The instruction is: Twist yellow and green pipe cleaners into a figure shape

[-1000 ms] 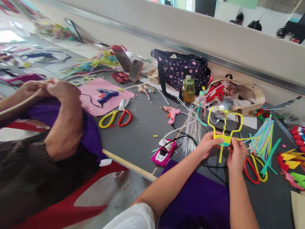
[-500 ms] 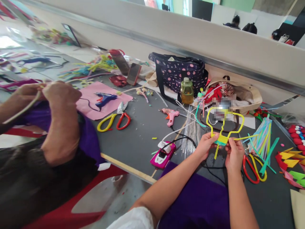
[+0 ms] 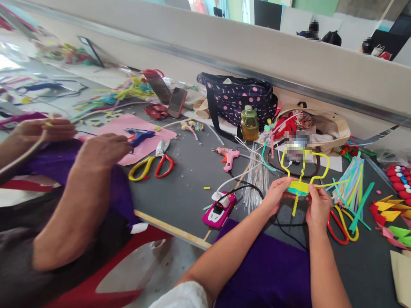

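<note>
Between my two hands is a yellow pipe-cleaner frame [image 3: 299, 187], with bent loops rising from a flat yellow band that is turquoise along its lower edge. A twisted yellow stem points down from the band, and a loose strand runs off to the right. My left hand [image 3: 276, 194] pinches the band's left end. On its right end, the fingers of my right hand [image 3: 317, 204] are closed. Red-and-yellow scissors [image 3: 342, 226] lie just right of my right hand, below a bundle of pastel pipe cleaners [image 3: 351, 179].
A magenta power strip [image 3: 219, 209], a pink glue gun [image 3: 228, 157] and silver wires [image 3: 255, 184] lie left of my hands. Behind stand a bottle [image 3: 249, 124] and a patterned bag [image 3: 237, 96]. At left, a co-worker's hand [image 3: 104, 149] is near a blue glue gun [image 3: 140, 136].
The co-worker's nearer hand has left their other hand and moved right toward the blue glue gun. My hands sit slightly farther apart on the yellow band, showing more of it.
</note>
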Demonstrator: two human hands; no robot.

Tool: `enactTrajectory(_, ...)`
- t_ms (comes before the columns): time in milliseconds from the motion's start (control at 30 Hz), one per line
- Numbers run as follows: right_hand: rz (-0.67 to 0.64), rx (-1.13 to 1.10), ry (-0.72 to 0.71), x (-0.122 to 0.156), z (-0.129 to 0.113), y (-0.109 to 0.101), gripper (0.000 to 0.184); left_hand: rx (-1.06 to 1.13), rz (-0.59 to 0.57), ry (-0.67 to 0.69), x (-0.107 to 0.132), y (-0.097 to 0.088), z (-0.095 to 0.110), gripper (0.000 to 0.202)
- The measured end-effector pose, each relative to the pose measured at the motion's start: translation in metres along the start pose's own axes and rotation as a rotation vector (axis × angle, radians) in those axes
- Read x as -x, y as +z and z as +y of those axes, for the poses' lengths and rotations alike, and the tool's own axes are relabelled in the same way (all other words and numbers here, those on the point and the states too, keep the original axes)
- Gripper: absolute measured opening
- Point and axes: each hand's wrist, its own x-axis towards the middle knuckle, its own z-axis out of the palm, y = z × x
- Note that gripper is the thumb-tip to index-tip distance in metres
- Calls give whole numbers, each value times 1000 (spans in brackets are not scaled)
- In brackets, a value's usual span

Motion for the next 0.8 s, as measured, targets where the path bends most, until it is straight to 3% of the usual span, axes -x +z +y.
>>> enactTrajectory(233,21,-43,29,-6,-3,-5,28,16,35,60,0,-1,3,35)
enactTrajectory(500,-1,-50,61,-3,-6,-4,28,2,84,46,0,-1,1,36)
enactTrajectory(633,-9,-35,44,-4,-4,-5,29,16,32,12,1,0,2,39)
enactTrajectory(800,12,-58,41,-4,-3,-6,30,-61,-112,-77,6,3,0,39)
